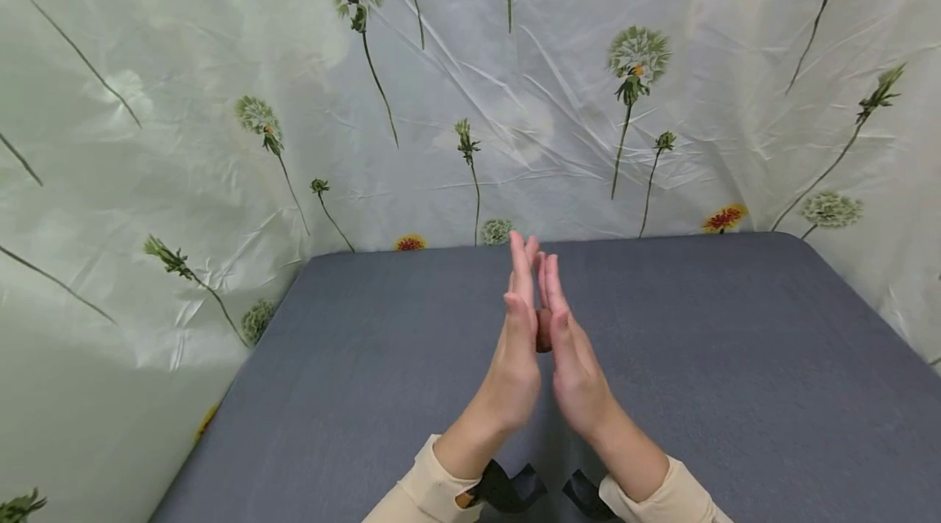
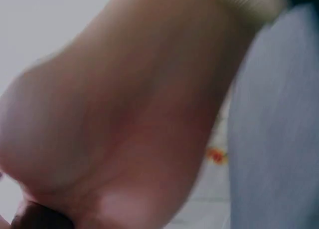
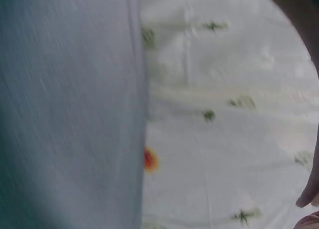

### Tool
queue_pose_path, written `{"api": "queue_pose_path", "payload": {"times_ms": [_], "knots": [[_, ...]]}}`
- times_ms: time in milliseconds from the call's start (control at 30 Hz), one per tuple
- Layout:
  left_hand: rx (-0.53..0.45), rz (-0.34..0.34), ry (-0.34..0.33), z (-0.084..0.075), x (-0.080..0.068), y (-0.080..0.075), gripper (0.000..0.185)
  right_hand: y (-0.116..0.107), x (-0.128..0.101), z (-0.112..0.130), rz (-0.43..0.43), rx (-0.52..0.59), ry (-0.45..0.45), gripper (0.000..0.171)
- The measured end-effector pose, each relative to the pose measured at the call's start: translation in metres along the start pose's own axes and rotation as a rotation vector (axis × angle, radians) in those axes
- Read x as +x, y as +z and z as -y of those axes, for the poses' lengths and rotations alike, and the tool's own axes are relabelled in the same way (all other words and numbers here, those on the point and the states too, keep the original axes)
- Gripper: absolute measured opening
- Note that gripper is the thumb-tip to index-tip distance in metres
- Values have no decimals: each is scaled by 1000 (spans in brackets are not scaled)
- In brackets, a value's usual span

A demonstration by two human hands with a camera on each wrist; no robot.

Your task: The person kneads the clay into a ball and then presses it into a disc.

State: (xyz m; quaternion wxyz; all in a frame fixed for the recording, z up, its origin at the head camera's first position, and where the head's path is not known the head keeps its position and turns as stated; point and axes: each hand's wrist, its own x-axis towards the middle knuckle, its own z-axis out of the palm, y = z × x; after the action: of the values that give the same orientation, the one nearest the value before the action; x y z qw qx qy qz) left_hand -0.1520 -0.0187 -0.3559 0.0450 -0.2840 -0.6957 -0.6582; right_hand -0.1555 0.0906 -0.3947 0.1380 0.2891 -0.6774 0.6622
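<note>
Both hands are raised over the middle of the table, palms facing each other and fingers pointing up and away. Between the palms sits a small, smooth brown lump [image 1: 543, 331], mostly covered; its kind cannot be told. My left hand [image 1: 517, 359] touches it from the left with straight fingers. From the right, the straight-fingered right hand [image 1: 577, 364] presses against it. In the left wrist view, a dark brown part of the lump [image 2: 42, 218] shows below the blurred left palm and wrist. The right wrist view catches only bits of a hand at its right edge.
A grey-blue cloth-covered table [image 1: 397, 327] lies under the hands. Behind it and to its left hangs a pale, shiny curtain [image 1: 470, 82] printed with dandelions. Black straps [image 1: 515, 490] stick out by the cream sleeves [image 1: 426, 482].
</note>
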Motion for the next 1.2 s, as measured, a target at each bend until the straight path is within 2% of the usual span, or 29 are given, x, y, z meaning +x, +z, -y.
{"api": "queue_pose_path", "payload": {"times_ms": [167,300,433,600,700,867,1033,1200], "knots": [[-109,-72,-43,3,10,-19,85,20,-10,4,53,-16,-42,58],[-163,-96,-79,10,14,-27,89,26,-15,11,66,-58,-79,57],[-206,-58,-122,15,15,-24,90,23,-14,15,32,-84,-117,58],[-255,25,-139,22,13,-9,89,9,-8,19,-41,-138,-190,60],[-210,76,-111,24,9,3,86,-2,-2,21,-79,-145,-196,62],[-36,112,-65,18,-1,17,73,-16,2,18,-92,-46,-100,65],[46,29,-9,4,-4,10,74,-9,1,5,-30,17,-27,64],[-17,-50,8,-3,3,-10,83,14,-5,1,40,18,-33,59]]}}
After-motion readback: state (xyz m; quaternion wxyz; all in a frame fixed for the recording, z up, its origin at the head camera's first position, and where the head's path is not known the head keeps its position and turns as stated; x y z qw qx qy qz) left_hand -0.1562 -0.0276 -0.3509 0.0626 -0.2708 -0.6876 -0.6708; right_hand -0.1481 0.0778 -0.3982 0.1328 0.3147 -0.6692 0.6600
